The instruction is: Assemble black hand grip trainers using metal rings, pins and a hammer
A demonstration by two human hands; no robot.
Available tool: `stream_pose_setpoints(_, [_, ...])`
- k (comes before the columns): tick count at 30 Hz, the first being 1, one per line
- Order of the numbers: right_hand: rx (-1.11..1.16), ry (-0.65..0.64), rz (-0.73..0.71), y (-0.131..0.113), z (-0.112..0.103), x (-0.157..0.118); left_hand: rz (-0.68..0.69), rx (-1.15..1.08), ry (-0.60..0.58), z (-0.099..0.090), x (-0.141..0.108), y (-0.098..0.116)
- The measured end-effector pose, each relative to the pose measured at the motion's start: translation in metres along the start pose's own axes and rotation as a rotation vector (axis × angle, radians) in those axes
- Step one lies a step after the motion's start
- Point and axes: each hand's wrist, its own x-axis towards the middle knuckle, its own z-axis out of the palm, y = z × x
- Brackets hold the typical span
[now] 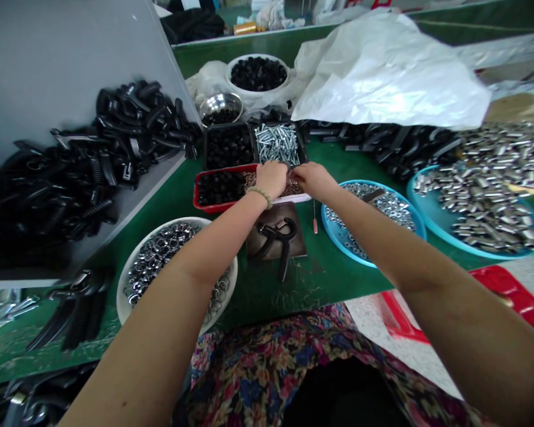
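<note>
My left hand (pixel 272 177), with a beaded bracelet on the wrist, is over the tray of small copper-coloured parts (pixel 250 179). Its fingers curl down, and what they hold is mostly hidden. Close beside it, my right hand (pixel 314 179) has its fingers pinched together at the tray's right side. Something small and dark shows between the hands, too small to name. Just beyond them is a black bin of silver screws (pixel 276 141). Nearer to me, a black-handled clamp-like tool (pixel 279 237) with a spring lies on a dark metal plate (pixel 299 250).
Left are a white bowl of metal rings (pixel 160 246) and a heap of black handles (pixel 129 127). Right are a blue tray of small nuts (pixel 394 209) and a blue tray of metal sleeves (pixel 485 213). A thin screwdriver (pixel 315 225) lies near the plate. Black parts fill a red tray (pixel 204 207).
</note>
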Motion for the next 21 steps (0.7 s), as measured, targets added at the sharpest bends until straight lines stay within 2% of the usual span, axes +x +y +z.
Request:
stream_pose_setpoints(3, [0.353, 0.062, 0.063, -0.013, -0.001, -0.025, -0.033, -0.22, 0.017, -0.011, -0.004, -0.002])
stream_pose_setpoints(5, [0.535, 0.029, 0.122, -0.026, 0.001, -0.047, -0.018, -0.417, 0.035, -0.02, -0.015, -0.004])
stream_pose_setpoints(7, [0.611, -0.026, 0.16, -0.038, 0.006, -0.066, -0.001, -0.597, 0.04, -0.027, -0.036, -0.007])
stream_pose_setpoints(10, [0.557, -0.033, 0.125, -0.049, 0.016, -0.08, -0.055, -0.723, -0.01, -0.031, -0.082, -0.013])
stream_pose_setpoints(13, [0.442, -0.011, 0.047, -0.051, 0.025, -0.083, -0.082, -0.668, -0.052, -0.023, -0.125, -0.015])
stream_pose_setpoints(15, [0.387, 0.007, 0.023, -0.051, 0.031, -0.083, -0.053, -0.575, -0.044, -0.013, -0.143, -0.013])
stream_pose_setpoints(21, [0.282, 0.046, 0.017, -0.054, 0.037, -0.085, 0.003, -0.345, 0.019, 0.011, -0.154, -0.008])
